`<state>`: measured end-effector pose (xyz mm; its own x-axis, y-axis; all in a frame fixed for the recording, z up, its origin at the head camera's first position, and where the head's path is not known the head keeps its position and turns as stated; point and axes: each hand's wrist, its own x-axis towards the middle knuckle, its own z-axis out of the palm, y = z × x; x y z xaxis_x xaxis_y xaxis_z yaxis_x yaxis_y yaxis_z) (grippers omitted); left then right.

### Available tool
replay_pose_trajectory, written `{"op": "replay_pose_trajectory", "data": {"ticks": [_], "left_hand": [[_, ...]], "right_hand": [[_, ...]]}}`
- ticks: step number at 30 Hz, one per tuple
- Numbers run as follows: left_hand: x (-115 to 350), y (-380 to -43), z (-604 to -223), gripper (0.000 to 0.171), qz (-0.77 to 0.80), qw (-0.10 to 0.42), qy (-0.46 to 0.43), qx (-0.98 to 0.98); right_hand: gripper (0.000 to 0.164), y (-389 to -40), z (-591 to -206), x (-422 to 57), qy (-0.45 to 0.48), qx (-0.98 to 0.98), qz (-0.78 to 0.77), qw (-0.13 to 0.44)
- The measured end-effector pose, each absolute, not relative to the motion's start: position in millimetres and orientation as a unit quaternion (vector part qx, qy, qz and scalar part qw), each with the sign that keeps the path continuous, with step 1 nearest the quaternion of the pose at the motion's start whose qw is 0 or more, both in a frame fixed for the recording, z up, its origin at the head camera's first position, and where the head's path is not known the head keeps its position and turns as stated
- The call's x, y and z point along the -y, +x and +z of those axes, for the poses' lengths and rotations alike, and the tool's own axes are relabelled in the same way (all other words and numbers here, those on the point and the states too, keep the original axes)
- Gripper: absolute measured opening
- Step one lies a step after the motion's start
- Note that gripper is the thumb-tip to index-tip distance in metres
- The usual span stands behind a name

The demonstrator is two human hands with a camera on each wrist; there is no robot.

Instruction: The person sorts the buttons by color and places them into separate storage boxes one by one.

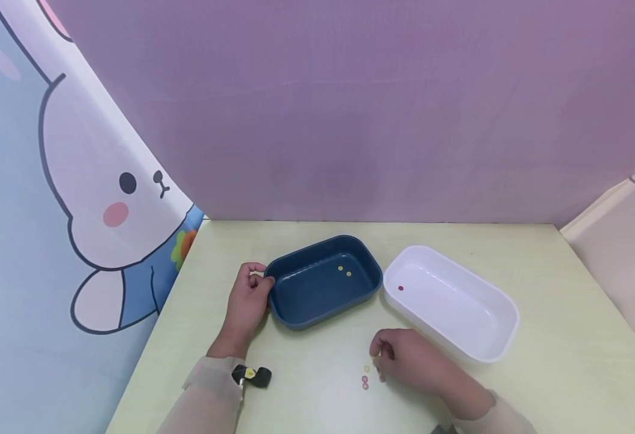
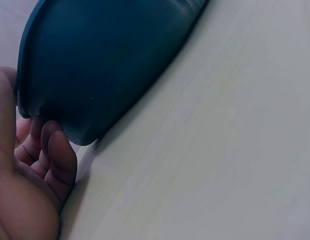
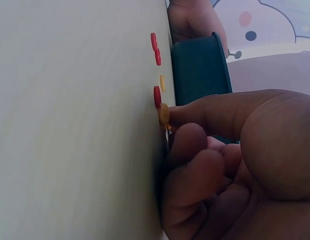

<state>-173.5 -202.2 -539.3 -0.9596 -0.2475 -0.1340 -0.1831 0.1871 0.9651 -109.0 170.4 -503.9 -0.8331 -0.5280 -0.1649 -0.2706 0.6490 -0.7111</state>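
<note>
A dark blue tray (image 1: 306,301) lies on the table, two small yellow buttons (image 1: 344,271) on its floor. At its left end my left hand (image 1: 249,298) grips the rim, thumb on top; in the left wrist view the curled fingers (image 2: 59,155) sit under the rim. My right hand (image 1: 412,364) is low over the table in front of the white tray (image 1: 491,352), thumb and finger bent together at a yellow button (image 3: 164,114). Close by lie another yellow button (image 1: 367,368) and two red buttons (image 1: 365,383). A further red button (image 3: 157,96) shows near the thumb tip.
The white tray stands to the right of the blue one, almost touching it, with one red button (image 1: 401,288) inside. Behind the table (image 1: 296,392) rises a purple wall (image 1: 350,120). A cartoon-printed panel (image 1: 95,241) stands along the left side.
</note>
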Motion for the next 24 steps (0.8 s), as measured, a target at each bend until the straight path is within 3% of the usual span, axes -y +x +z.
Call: {"op": "replay_pose_trajectory", "data": {"ticks": [24], "left_hand": [[200.3,-173.6,-537.2,0.029,-0.616,0.020,0.148,0.774]], "right_hand": [[0.014,-113.4,-506.8,-170.2,-0.222,-0.891,-0.351,0.184]]}}
